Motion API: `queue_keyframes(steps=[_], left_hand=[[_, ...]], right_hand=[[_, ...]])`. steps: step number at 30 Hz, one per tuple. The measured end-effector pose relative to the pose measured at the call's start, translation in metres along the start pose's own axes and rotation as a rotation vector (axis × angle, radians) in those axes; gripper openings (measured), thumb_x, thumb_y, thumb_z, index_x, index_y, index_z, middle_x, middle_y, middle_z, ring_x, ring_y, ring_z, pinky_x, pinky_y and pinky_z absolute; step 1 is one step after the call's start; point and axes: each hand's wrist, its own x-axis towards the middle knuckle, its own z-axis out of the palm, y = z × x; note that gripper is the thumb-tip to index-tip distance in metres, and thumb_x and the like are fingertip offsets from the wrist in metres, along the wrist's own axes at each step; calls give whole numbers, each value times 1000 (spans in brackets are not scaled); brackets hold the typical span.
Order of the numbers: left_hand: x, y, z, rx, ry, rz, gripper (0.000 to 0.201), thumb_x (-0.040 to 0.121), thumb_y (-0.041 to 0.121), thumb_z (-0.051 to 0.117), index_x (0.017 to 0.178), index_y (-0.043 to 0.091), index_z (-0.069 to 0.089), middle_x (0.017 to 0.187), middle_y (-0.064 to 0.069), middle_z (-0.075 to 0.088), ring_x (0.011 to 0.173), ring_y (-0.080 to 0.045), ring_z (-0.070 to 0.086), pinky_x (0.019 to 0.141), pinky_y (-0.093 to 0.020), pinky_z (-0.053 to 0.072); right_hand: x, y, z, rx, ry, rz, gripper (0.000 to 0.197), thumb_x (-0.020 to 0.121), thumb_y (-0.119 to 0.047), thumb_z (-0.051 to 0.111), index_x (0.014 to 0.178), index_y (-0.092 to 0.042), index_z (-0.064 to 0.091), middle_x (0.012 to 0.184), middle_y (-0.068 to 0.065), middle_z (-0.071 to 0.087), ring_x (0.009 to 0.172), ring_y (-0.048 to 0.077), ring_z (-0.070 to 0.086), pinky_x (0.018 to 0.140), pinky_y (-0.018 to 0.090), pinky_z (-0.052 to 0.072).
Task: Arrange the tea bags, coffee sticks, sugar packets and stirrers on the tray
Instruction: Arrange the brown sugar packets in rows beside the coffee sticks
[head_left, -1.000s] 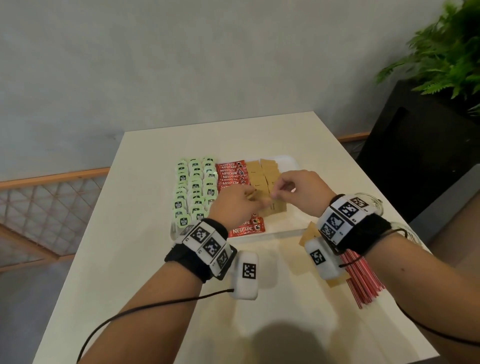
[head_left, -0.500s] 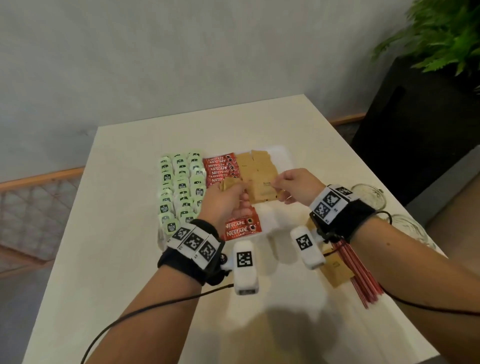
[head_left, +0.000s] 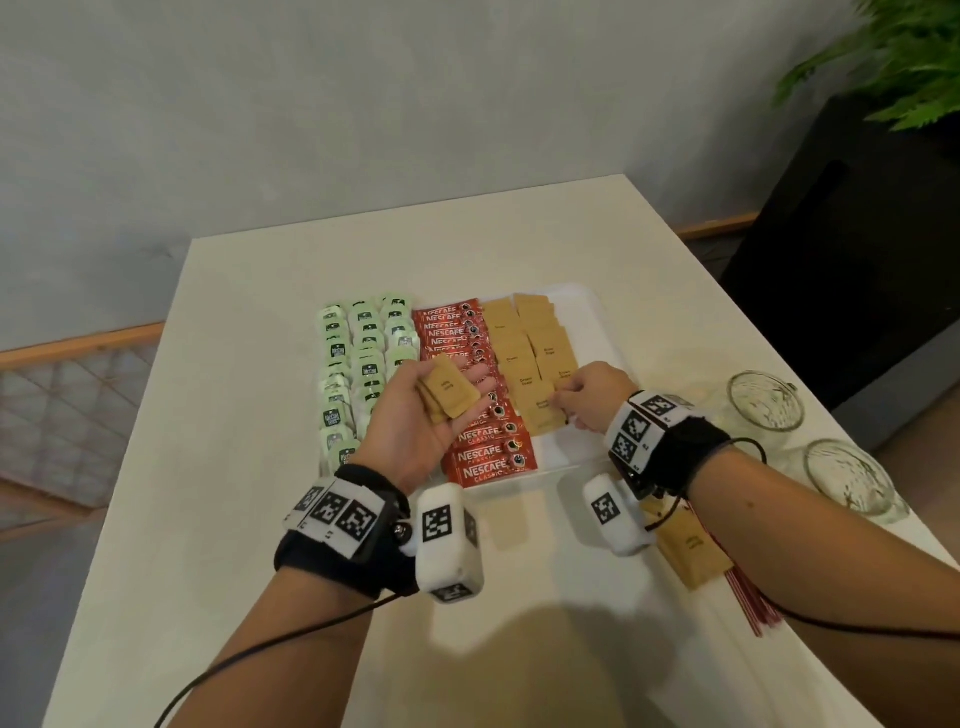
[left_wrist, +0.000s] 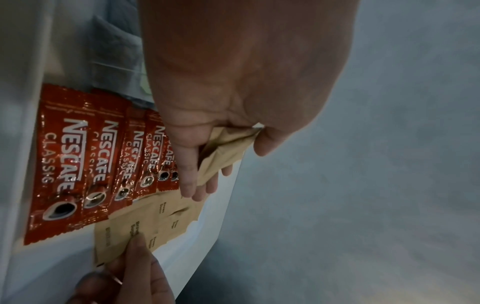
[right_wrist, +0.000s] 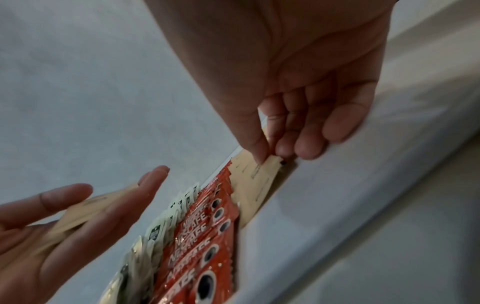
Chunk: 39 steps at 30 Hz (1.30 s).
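On the white tray (head_left: 592, 306) lie pale green tea bags (head_left: 363, 358), red coffee sticks (head_left: 483, 447) with white letters and plain brown sugar packets (head_left: 524, 343); red stirrers (head_left: 753, 603) lie at the cream table's (head_left: 249, 467) right edge.

The head view is evenly lit and sharp, with soft shadows on the table (head_left: 519, 649) near the camera. Both wrist views are dimmer, slightly blurred, and stretched at the edges.

Grey wall (head_left: 363, 114), white table (head_left: 249, 519)
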Motion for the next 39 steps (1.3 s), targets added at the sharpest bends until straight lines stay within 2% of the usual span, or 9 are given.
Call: queue_keyframes(steps=[6, 10, 15, 20, 25, 28, 32, 37, 39], left_hand=[[-8, -4, 4, 49, -62, -32, 34, 105, 18, 38, 129, -1, 52, 118, -25, 68, 113, -36, 65, 88, -45, 56], [-13, -11, 13, 200, -14, 58, 19, 102, 15, 49, 115, 6, 59, 106, -14, 74, 98, -27, 72, 78, -38, 62], [-14, -25, 24, 314, 23, 186, 22, 100, 15, 53, 117, 6, 63, 111, -14, 72, 100, -28, 71, 74, -33, 61], [-20, -34, 33, 368, 8, 247, 22, 100, 17, 54, 118, 11, 66, 109, -8, 74, 102, -23, 71, 79, -32, 59], [-23, -40, 28, 521, 40, 242, 22, 100, 18, 55, 116, 5, 64, 103, -10, 73, 91, -21, 72, 80, -34, 61], [-26, -39, 21, 652, 124, 316, 11, 99, 17, 56, 101, 10, 64, 89, -8, 70, 83, -20, 69, 77, -33, 61], [-34, -29, 19, 864, 134, 489, 16, 97, 13, 57, 85, 21, 64, 82, -6, 70, 73, -18, 67, 73, -36, 60], [-45, -17, 27, 1138, -13, 518, 14, 93, 26, 66, 99, 16, 73, 71, 10, 64, 57, -4, 55, 62, -29, 52], [-47, -18, 29, 1170, -37, 502, 13, 86, 29, 73, 87, 16, 72, 69, 13, 62, 59, -5, 53, 62, -27, 48]], right_hand=[[-7, 0, -3, 5, 58, 1, 26, 91, -37, 61, 86, -12, 63, 84, 7, 66, 73, 21, 61, 74, 33, 53], [-19, -3, -11, 111, 108, -78, 38, 94, -47, 52, 87, -11, 63, 87, 10, 68, 79, 27, 65, 76, 40, 53], [-47, -21, -13, 382, -54, -143, 46, 83, -54, 65, 92, -9, 67, 82, 2, 66, 65, 14, 61, 63, 27, 49], [-60, -23, -10, 349, -63, -273, 29, 76, -35, 79, 76, -14, 58, 69, -2, 62, 61, 9, 59, 57, 21, 48], [-65, -19, -14, 466, -65, -260, 27, 77, -9, 78, 70, -11, 52, 68, 8, 66, 63, 19, 67, 63, 28, 53], [-66, -14, -22, 347, 8, -301, 27, 77, -7, 76, 70, -12, 50, 65, 9, 61, 55, 14, 60, 63, 31, 54], [-72, -9, -30, 337, -92, -347, 20, 80, -4, 71, 80, -11, 52, 73, 16, 71, 61, 19, 68, 60, 28, 48], [-76, -11, -36, 267, -95, -425, 5, 79, -4, 73, 83, -6, 72, 66, -1, 67, 58, 4, 60, 56, 13, 45], [-75, -13, -37, 237, -87, -441, 2, 79, -7, 73, 80, -7, 74, 61, -7, 64, 54, 0, 55, 56, 12, 43]])
